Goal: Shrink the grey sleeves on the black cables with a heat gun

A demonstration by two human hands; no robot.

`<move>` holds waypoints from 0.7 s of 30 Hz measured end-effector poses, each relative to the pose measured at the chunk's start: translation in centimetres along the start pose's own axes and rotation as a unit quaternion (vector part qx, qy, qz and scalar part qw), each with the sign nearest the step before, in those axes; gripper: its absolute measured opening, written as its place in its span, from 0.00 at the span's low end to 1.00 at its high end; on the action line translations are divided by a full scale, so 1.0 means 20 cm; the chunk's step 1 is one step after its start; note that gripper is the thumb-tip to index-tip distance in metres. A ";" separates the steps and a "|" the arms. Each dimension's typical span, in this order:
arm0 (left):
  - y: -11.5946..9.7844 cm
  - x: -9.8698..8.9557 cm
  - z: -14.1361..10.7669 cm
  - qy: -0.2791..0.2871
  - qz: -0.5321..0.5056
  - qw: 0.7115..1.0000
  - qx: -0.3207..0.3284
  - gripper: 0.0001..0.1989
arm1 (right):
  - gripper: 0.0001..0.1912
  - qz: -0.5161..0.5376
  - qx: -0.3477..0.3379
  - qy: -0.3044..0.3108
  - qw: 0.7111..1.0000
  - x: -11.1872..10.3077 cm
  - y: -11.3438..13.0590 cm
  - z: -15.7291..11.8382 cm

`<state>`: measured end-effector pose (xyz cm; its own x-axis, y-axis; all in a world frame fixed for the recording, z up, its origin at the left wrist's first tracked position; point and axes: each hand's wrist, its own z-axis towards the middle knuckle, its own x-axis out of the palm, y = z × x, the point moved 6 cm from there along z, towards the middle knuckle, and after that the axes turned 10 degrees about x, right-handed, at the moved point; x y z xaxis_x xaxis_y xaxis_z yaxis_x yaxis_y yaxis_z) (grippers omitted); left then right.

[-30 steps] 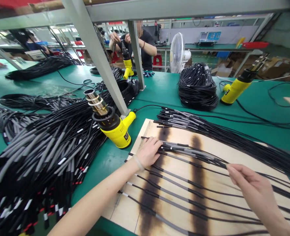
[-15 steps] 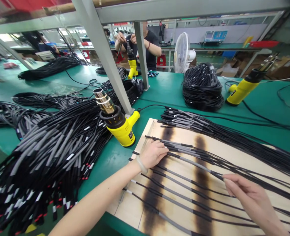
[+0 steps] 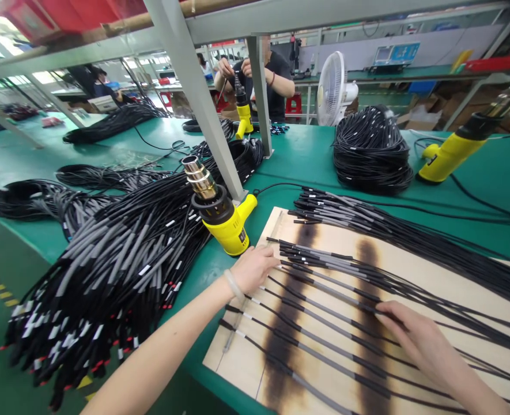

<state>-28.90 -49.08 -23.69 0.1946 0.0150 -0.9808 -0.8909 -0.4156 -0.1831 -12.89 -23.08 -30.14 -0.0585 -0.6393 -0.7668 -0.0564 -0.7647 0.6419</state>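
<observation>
Between my two hands a black cable with a grey sleeve (image 3: 324, 286) stretches over a scorched wooden board (image 3: 410, 265). My left hand (image 3: 255, 270) is closed at the cable's left end, near the board's left edge; its fingertips partly hide that end. Farther right, my right hand (image 3: 414, 334) pinches the same cable just past the sleeve, above the right-hand dark burn band. Several similar cables (image 3: 324, 357) lie in spaced rows nearer to me. Behind the held one is a closer group of sleeved cables (image 3: 341, 262).
A yellow heat gun (image 3: 224, 222) stands nozzle up by the board's left corner. Large cable bundles (image 3: 120, 248) cover the left side. A cable coil (image 3: 371, 153), second heat gun (image 3: 453, 153) and fan (image 3: 332, 89) stand behind. A co-worker (image 3: 276, 75) works across the table.
My left hand has moved left along the board toward its edge. My right hand has shifted slightly left with the cable, which now lies lower, beside the row. The camera view has turned slightly left.
</observation>
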 end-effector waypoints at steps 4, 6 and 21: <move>0.05 -0.01 -0.06 0.015 0.011 1.000 -0.019 0.15 | 0.08 0.008 -0.038 -0.001 0.999 0.05 0.07 0.04; 0.07 -0.01 -0.07 0.016 0.014 0.999 -0.029 0.18 | 0.07 0.012 -0.055 -0.005 0.998 0.06 0.11 0.05; 0.17 0.07 -0.06 0.036 -0.013 0.996 -0.084 0.21 | 0.07 0.006 -0.064 -0.026 0.998 0.11 0.15 0.11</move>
<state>-31.06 -51.54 -25.61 0.2510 -0.0357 -0.9673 -0.8048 -0.5630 -0.1881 -15.31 -26.62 -29.88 -0.1102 -0.6455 -0.7557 0.0718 -0.7636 0.6417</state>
